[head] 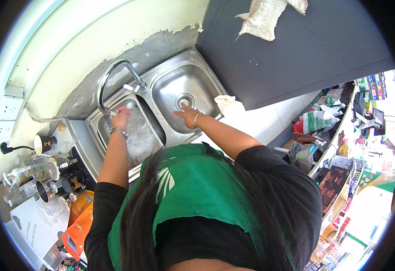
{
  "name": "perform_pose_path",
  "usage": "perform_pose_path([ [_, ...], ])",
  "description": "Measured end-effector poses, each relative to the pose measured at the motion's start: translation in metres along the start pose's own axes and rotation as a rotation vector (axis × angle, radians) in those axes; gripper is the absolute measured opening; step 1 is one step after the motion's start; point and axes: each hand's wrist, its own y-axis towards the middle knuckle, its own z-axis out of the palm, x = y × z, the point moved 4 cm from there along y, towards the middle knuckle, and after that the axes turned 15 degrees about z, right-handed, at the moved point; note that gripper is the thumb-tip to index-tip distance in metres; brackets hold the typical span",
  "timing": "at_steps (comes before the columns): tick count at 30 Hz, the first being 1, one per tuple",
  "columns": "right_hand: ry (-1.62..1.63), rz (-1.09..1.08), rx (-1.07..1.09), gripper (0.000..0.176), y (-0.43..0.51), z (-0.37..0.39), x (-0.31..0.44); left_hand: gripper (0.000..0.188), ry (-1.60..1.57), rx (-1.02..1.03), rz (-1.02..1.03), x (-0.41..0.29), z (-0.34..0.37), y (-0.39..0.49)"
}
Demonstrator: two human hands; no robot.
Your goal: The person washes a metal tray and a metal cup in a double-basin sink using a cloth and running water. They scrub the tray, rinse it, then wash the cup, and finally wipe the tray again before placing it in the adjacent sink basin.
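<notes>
My left hand (121, 116) is beneath the spout of the chrome faucet (102, 84), over the left basin. Its fingers are partly curled, and whether they hold anything is hidden. A rectangular metal tub (157, 144) sits in that basin with foamy, cloudy water (138, 135) in it. My right hand (188, 116) is over the right basin of the stainless steel sink (201, 81), fingers spread and nothing held, close to the drain strainer (184, 101). Whether its fingertips touch the basin is unclear.
A crumpled pale cloth (225, 102) lies at the sink's right edge. A dark panel (285, 67) with a ragged cloth (263, 20) on it borders the sink. Cups (45, 144) and bottles (24, 191) crowd the left side. Plastic bags (319, 120) are at right.
</notes>
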Motion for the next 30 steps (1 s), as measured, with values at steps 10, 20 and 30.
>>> perform_pose_path([
  [10, 0.03, 0.134, 0.063, 0.029, 0.01, -0.001, 0.005, 0.021, 0.538, 0.23, 0.333, 0.026, -0.002, 0.001],
  [20, 0.616, -0.027, -0.42, 0.02, 0.002, -0.15, 0.01, 0.023, 0.49, 0.223, 0.234, 0.056, -0.016, -0.017],
  [30, 0.216, 0.137, -1.384, 0.045, -0.141, -0.392, 0.044, 0.021, 0.3, 0.258, 0.09, 0.083, -0.021, -0.04],
])
